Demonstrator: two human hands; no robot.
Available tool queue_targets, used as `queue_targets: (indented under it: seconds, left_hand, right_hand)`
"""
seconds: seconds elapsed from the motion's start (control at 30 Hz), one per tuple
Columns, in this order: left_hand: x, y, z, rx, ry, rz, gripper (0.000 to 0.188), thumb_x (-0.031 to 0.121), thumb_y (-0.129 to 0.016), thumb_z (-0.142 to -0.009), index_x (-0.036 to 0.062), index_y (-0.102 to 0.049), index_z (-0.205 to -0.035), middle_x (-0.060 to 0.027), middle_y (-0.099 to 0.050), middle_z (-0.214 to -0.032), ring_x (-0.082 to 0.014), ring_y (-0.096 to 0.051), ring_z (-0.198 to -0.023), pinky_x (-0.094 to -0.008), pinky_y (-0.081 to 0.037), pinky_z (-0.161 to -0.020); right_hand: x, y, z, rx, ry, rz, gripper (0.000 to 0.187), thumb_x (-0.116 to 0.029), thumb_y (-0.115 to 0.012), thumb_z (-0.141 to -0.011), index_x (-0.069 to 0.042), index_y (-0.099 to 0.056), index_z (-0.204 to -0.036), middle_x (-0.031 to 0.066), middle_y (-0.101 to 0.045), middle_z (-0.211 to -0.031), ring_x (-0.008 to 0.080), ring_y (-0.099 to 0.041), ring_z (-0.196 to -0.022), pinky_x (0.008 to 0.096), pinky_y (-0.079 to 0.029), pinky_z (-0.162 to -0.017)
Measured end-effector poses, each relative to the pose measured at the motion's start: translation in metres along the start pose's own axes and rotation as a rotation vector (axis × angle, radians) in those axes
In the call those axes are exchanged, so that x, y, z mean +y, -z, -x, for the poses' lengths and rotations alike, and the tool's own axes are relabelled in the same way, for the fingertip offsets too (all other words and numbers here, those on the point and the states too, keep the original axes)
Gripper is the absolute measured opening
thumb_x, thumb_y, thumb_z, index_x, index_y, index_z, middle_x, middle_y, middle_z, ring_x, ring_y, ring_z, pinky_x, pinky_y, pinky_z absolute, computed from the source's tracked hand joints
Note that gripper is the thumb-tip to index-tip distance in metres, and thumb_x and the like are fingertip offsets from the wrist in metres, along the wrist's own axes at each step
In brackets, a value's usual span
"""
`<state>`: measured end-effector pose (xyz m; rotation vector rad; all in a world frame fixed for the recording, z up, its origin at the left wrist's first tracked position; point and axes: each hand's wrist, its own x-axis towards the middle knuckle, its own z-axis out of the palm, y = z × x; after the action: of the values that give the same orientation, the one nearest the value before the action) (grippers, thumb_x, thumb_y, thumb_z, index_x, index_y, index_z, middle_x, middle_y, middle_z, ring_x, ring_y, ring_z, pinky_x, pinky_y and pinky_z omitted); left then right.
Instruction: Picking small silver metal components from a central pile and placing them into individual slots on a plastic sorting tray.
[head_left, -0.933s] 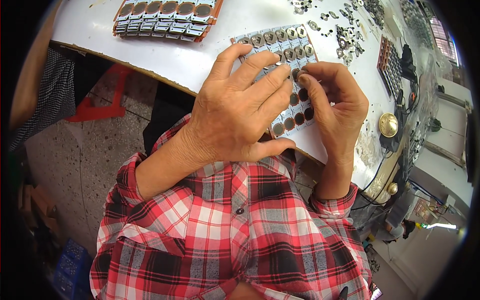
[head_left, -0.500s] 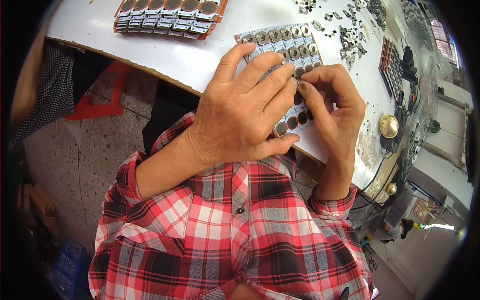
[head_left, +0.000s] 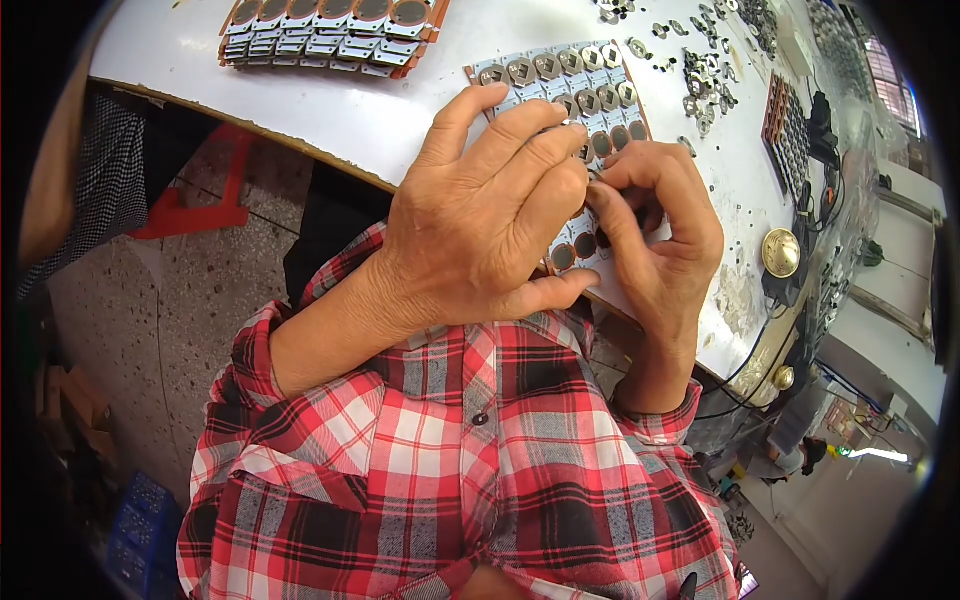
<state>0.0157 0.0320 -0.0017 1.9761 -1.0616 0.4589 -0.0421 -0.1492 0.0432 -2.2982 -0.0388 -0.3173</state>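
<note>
Seen from above, a person in a red, white and black plaid shirt (head_left: 470,470) works at the near edge of a white table (head_left: 330,110). The left hand (head_left: 480,220) lies palm down, fingers held close together, flat across a grey tray of small round metal parts (head_left: 570,80), covering its middle. The tray reaches out from under the fingers toward the far side of the table, and a few of its round pockets show beside the thumb. The right hand (head_left: 655,235) sits just to the right of the left, touching its fingertips; its fingers curl inward and pinch at one small part on the tray, too small to make out. Beyond the left hand, farther up the table, lies a stack of orange-edged trays (head_left: 330,35). Past the right hand, loose small metal pieces (head_left: 700,60) are scattered, and to its right sits a round brass-coloured knob (head_left: 781,252).
</note>
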Motion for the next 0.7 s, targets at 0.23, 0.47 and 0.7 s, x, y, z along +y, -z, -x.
queue_targets:
  seconds: [0.23,0.47,0.7]
  left_hand:
    - [0.0,0.002,0.0,-0.02,-0.01,-0.002,0.062,0.049,-0.087,-0.066,0.0034,-0.067,-0.104,-0.0152,-0.071,-0.124,-0.0353,-0.067,-0.118,-0.057,-0.046,-0.105]
    - [-0.001,0.001,0.001,-0.04,-0.018,0.027,0.065,0.049,-0.086,-0.068,0.0024,-0.067,-0.109,-0.0156,-0.07,-0.126,-0.0349,-0.065,-0.121,-0.0561,-0.046,-0.106]
    - [-0.001,0.001,0.002,-0.037,-0.023,0.013,0.069,0.05,-0.084,-0.069,0.0007,-0.068,-0.115,-0.0159,-0.069,-0.127,-0.0351,-0.064,-0.122,-0.0559,-0.046,-0.107]
  right_hand:
    - [-0.009,0.017,-0.005,0.024,-0.345,-0.493,0.009,0.003,-0.071,-0.095,0.004,-0.07,-0.104,0.0055,-0.072,-0.088,0.0085,-0.068,-0.073,0.0205,-0.052,-0.063]
    - [-0.005,0.016,-0.015,0.008,-0.327,-0.254,0.007,0.005,-0.067,-0.096,0.003,-0.072,-0.101,0.0025,-0.071,-0.089,0.0066,-0.063,-0.072,0.0195,-0.047,-0.063]
    - [-0.002,0.016,-0.025,-0.131,-0.109,0.019,0.013,0.007,-0.063,-0.095,-0.002,-0.07,-0.103,0.0082,-0.065,-0.088,0.0146,-0.063,-0.073,0.0275,-0.05,-0.067]
